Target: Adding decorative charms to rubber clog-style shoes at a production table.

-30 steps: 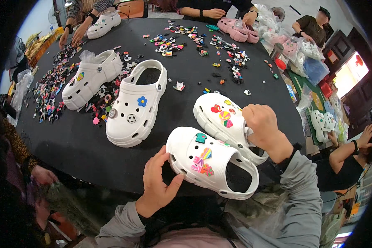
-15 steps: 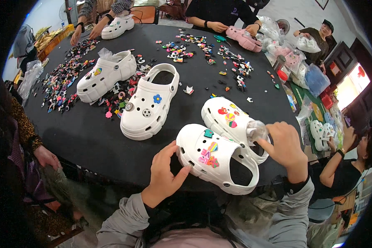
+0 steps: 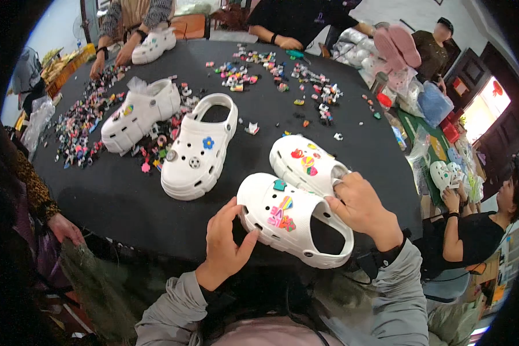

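Two white clogs lie side by side before me. The near clog (image 3: 265,199) carries a green shirt charm, a rainbow heart and pink letter charms; the far clog (image 3: 285,154) has red, yellow and fruit-like ones. My left hand (image 3: 224,245) grips the near clog's toe, thumb and fingers apart along its edge. My right hand (image 3: 363,209) is closed, its fingertips down at the far clog's foot opening; what they hold is hidden. Left of these stands a white clog (image 3: 181,170) with a blue flower and a football charm. Another white clog (image 3: 135,118) has clear plastic in its opening.
Loose colourful charms (image 3: 78,135) are heaped on the black table (image 3: 115,210), with more scattered at its far side. Across it, a person handles a white clog (image 3: 154,46) and another a pink pair (image 3: 397,47). A neighbour's hand (image 3: 66,229) is at left. Plastic bags (image 3: 406,86) crowd the right.
My right hand has moved down and left into the far clog's opening; the clear plastic it touched no longer shows. Across the table, the pink clog has been lifted away to the right.
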A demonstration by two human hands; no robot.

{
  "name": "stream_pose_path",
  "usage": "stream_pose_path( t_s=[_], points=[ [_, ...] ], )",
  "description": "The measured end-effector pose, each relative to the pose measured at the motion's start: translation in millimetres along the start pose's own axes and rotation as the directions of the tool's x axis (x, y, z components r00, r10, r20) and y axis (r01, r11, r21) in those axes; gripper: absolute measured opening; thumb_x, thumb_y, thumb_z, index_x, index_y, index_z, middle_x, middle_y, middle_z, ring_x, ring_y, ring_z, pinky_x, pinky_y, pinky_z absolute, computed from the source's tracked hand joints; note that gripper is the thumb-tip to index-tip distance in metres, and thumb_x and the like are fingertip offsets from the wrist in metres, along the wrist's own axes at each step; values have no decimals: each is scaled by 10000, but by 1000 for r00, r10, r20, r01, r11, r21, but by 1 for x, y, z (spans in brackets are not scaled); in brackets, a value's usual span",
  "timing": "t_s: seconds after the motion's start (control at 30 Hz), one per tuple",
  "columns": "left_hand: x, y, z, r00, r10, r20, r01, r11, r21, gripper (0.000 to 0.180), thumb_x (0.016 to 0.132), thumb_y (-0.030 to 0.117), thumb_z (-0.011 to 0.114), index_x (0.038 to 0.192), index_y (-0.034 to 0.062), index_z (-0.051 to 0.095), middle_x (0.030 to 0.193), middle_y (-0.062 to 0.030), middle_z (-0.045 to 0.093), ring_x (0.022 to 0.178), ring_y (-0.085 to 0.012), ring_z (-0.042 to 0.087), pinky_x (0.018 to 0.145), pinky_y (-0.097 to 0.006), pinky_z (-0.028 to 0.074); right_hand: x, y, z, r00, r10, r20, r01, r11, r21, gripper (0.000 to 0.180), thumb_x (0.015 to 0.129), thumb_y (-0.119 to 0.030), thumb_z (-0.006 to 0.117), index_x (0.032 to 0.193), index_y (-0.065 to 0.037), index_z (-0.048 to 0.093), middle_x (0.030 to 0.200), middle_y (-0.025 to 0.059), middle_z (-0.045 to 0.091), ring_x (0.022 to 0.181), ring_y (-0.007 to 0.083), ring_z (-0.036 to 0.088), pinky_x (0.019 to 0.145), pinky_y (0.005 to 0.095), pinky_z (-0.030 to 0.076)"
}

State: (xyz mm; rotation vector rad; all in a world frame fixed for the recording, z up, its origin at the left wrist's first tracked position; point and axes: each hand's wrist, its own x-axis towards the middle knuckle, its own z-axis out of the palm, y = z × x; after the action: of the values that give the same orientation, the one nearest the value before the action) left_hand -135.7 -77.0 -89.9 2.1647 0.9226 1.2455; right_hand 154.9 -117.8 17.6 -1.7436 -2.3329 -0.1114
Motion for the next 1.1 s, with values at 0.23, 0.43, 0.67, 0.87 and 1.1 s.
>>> stream_pose_path(
  t_s=[0.23,0.43,0.67,0.87,1.1],
  points=[
    [-7,-8,5,997,-61,-54,57,996,-64,567,769,187,723,1234,-29,482,1224,-225,545,1089,-368,555,924,-424,417,-29,-41,-8,991,131,31,-126,985,-115,468,813,-358,645,1049,39,574,909,161,598,886,329,572,746,444,459],
    [-4,-6,7,993,5,-121,-13,997,-70,538,760,134,727,1213,-37,492,1153,-209,562,1002,-344,579,877,-394,449,-25,-50,30,931,316,-184,-331,942,-55,520,723,-208,752,1118,56,538,877,188,599,846,350,585,725,438,472],
    [-7,-4,4,962,-180,-207,120,956,-269,397,842,56,649,1200,-27,500,1119,-144,551,980,-238,580,867,-342,454,-21,-19,24,972,198,-124,-191,979,69,272,733,-139,704,967,-42,603,887,128,598,880,328,576,775,451,451],
    [-14,-12,7,932,-308,-190,182,853,-489,373,877,44,609,1222,-15,479,1130,-126,571,989,-185,567,892,-319,432,-62,-18,-30,991,-45,-128,30,992,-119,248,655,-92,685,895,-69,626,874,70,581,880,274,553,928,466,377],
    [-9,-7,5,943,-254,-214,168,920,-353,355,860,22,629,1190,-24,509,1020,-125,630,937,-182,605,851,-314,470,-86,14,1,984,143,-107,-118,971,210,305,653,-1,658,948,-49,594,946,99,603,975,329,554,981,487,364]
  ],
)
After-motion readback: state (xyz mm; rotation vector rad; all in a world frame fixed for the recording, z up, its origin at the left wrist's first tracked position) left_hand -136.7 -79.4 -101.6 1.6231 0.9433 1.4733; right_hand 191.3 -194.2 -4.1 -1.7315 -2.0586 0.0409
